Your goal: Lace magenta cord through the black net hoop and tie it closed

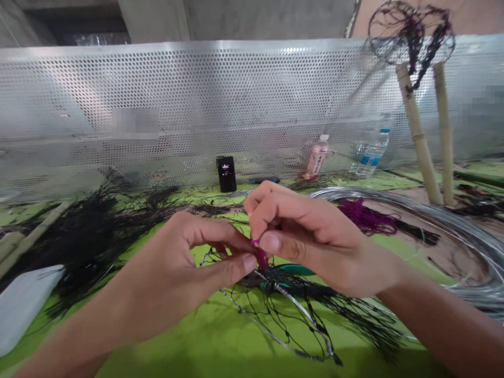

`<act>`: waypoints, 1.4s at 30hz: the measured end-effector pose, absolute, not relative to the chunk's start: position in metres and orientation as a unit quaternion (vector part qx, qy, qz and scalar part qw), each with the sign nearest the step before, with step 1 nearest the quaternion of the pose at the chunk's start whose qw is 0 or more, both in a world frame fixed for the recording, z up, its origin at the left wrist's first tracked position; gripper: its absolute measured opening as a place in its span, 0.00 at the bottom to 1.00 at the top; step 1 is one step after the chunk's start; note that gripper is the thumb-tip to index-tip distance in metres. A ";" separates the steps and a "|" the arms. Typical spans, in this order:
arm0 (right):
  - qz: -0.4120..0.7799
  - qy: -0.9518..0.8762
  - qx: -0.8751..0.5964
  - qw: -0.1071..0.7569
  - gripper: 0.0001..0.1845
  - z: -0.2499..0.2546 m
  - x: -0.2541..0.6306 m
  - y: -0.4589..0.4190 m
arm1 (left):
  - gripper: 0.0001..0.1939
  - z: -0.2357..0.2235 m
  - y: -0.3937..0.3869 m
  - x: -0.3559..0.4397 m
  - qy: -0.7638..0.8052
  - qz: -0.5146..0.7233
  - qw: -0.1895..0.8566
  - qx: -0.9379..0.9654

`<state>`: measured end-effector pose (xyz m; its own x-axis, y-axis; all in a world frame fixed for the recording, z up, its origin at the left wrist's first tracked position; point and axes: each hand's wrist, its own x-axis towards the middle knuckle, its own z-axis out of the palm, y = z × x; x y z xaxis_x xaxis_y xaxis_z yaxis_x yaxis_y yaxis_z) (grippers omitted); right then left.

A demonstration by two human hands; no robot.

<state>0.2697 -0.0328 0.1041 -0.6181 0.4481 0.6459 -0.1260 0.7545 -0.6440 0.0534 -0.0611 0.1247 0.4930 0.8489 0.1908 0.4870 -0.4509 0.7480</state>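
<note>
In the middle of the head view, my left hand [205, 257] pinches a wire hoop with knotted black netting [287, 320] at its upper edge. Close beside it, my right hand [303, 231] has thumb and fingertips pressed together on a purple cord [262, 259]. The cord runs down between the two hands onto the hoop. Black net strands trail from the hoop to the lower right over the green surface. Green-handled pliers [295, 269] lie just behind the netting, partly covered by it and by my right hand.
A big coil of silvery wire [488, 252] lies at right, with a purple cord bundle [368, 216] inside it. Bamboo posts [419, 136] hold up a netted hoop. Black strands [98, 231] and a white phone-like slab [29, 304] lie left. Bottles [317, 157] stand by the perforated metal panel [236, 105].
</note>
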 end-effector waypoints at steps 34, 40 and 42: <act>0.193 -0.797 -0.278 0.500 0.05 0.098 0.260 -0.047 | 0.08 0.117 -0.068 0.067 0.430 0.392 0.248 0.775; 0.289 -0.777 -0.297 0.474 0.05 0.098 0.258 -0.045 | 0.09 0.114 -0.066 0.066 0.445 0.400 0.215 0.772; 0.309 -0.768 -0.283 0.484 0.04 0.096 0.258 -0.044 | 0.09 0.113 -0.065 0.066 0.451 0.400 0.208 0.770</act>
